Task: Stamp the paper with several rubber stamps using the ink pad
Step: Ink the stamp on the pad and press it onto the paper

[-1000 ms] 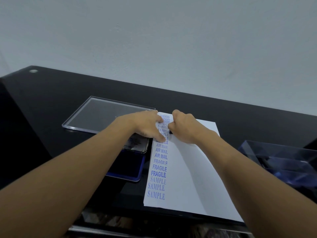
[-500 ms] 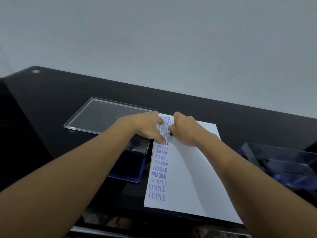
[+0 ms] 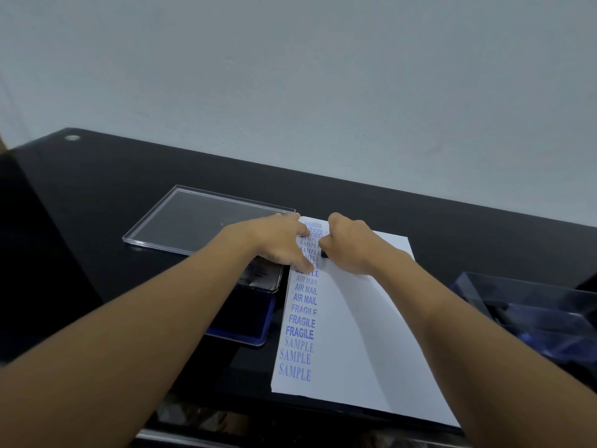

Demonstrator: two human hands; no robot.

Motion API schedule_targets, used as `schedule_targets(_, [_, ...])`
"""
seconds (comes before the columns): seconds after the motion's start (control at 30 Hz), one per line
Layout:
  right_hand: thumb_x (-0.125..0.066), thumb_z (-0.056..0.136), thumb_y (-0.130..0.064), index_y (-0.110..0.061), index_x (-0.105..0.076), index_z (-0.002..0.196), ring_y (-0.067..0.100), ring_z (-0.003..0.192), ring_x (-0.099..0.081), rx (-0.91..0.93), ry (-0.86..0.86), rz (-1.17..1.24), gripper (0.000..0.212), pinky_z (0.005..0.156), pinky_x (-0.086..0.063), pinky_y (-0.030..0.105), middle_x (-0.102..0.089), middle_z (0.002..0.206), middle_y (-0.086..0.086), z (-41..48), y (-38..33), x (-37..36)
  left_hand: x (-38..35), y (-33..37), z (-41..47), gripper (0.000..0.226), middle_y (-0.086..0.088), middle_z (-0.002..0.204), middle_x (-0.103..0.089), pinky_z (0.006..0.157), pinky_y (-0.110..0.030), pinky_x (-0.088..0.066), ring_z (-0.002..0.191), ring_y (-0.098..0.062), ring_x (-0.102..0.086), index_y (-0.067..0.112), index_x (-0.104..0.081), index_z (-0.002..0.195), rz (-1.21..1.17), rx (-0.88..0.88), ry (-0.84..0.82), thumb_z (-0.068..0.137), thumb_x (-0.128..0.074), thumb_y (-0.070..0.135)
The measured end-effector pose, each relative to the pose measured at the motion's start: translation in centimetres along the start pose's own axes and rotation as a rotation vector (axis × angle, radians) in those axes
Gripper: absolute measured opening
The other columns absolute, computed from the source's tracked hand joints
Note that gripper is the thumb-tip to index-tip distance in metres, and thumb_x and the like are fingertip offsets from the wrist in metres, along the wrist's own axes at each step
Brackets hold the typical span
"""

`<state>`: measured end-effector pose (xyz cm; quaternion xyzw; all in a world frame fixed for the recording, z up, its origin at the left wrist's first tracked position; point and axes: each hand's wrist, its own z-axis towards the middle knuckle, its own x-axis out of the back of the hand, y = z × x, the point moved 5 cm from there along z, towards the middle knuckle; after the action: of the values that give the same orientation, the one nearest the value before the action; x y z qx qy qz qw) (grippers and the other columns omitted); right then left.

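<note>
Clear lid [image 3: 200,221] beyond ink pad [image 3: 245,329] — left forearm [image 3: 161,305] overlaps pad.

Soft, cool, even light. The glossy bench [image 3: 113,195] shows faint reflections, and a soft shadow crosses the paper [image 3: 371,318]. Wide-angle distortion stretches the near edges; detail is slightly soft.

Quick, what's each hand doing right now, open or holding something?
Left hand: open, fingers pressing flat on the paper.
Right hand: closed round a small dark stamp, mostly hidden.
</note>
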<state>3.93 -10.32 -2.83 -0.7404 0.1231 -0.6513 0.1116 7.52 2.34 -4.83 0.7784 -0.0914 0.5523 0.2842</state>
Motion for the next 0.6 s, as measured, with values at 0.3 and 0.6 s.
schedule_targets(0.3, [-0.046, 0.098, -0.027, -0.013, -0.045, 0.097, 0.018, 0.072, -0.05, -0.039, 0.192, 0.297, 0.014, 0.06, -0.038, 0.033, -0.059, 0.09, 0.005, -0.4, 2.4, 3.9, 0.1, 0.0, -0.3, 0.087, 0.003, 0.166, -0.011, 0.121, -0.04, -0.025, 0.15, -0.019, -0.02, 0.022, -0.031, 0.156, -0.016, 0.019, -0.025, 0.085, -0.072, 0.051])
schedule_targets(0.6, [-0.051, 0.096, -0.025, -0.016, -0.053, 0.093, 0.015, 0.071, -0.05, -0.012, 0.283, 0.329, 0.01, 0.059, -0.039, 0.028, -0.057, 0.086, -0.002, -1.4, 4.3, 5.4, 0.5, 0.1, -0.8, 0.084, 0.003, 0.166, -0.016, 0.122, -0.045, -0.02, 0.152, -0.019, -0.018, 0.023, -0.033, 0.155, -0.047, 0.019, 0.073, 0.085, -0.073, 0.047])
